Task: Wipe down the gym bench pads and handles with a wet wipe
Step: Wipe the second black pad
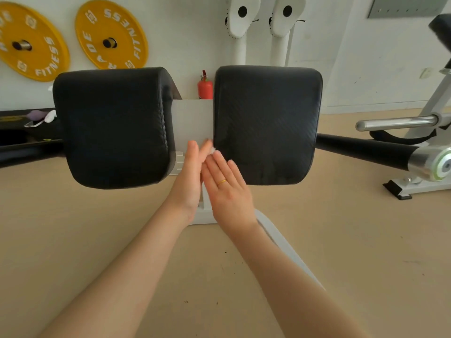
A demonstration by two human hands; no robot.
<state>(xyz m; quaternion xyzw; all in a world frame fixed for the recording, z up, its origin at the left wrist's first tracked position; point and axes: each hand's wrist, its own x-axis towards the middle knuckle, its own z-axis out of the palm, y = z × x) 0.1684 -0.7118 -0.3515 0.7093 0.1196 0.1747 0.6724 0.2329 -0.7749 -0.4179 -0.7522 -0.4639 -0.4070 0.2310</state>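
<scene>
Hands (210,176) pressed flat together, wipe (212,150) scrap between fingers, pointing forward.

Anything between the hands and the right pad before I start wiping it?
Nothing visible. Both hands, left and right, meet in the gap between the pads, a scrap of white wipe at their fingertips, right beside the right pad.

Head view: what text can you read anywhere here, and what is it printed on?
"FITNESS" on the left yellow plate, along its lower right; its other letters run out of frame.
"FITNESS" on the right yellow plate, along its right side; also "ADE" on its left, the start of that word hidden behind the left pad.
Small logo squares on both plates: too small to read.
No other text visible.
</scene>
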